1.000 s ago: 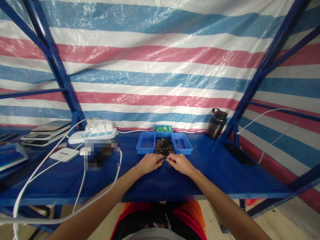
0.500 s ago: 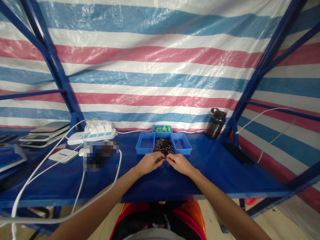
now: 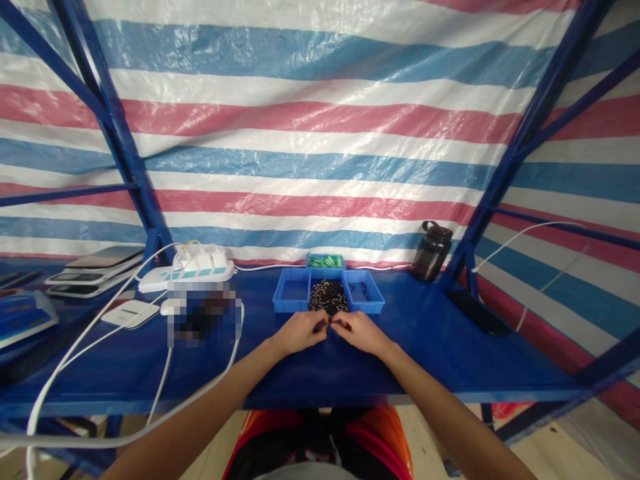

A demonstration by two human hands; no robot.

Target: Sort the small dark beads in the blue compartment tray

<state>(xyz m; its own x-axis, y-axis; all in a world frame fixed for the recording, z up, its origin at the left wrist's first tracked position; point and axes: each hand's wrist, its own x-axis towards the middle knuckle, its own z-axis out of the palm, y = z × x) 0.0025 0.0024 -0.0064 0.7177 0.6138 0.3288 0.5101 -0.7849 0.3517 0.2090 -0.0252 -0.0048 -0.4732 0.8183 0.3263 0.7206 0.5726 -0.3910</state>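
Observation:
My left hand (image 3: 303,331) and my right hand (image 3: 361,331) meet fingertip to fingertip just in front of the middle blue bin. Both are closed in a pinch; a tiny dark piece seems to be between them, too small to name. Right behind my fingers is a heap of small black and brassy parts (image 3: 329,295), filling the middle bin. The left blue bin (image 3: 292,308) looks bare inside. A few small dark pieces (image 3: 358,291) lie in the right blue bin (image 3: 367,308). Green pieces (image 3: 325,261) fill the bin at the back.
White power strip (image 3: 186,275) with plugs and loose white cables (image 3: 65,353) at left. A white square pad (image 3: 131,313), stacked devices (image 3: 95,272) and a pixelated patch are also there. On the right stand a dark bottle (image 3: 432,253) and a black phone (image 3: 479,313). Blue frame posts flank the table.
The view has tilted slightly, so everything sits a little lower. My hands stay together at the same spot, with the fingertips shifted slightly.

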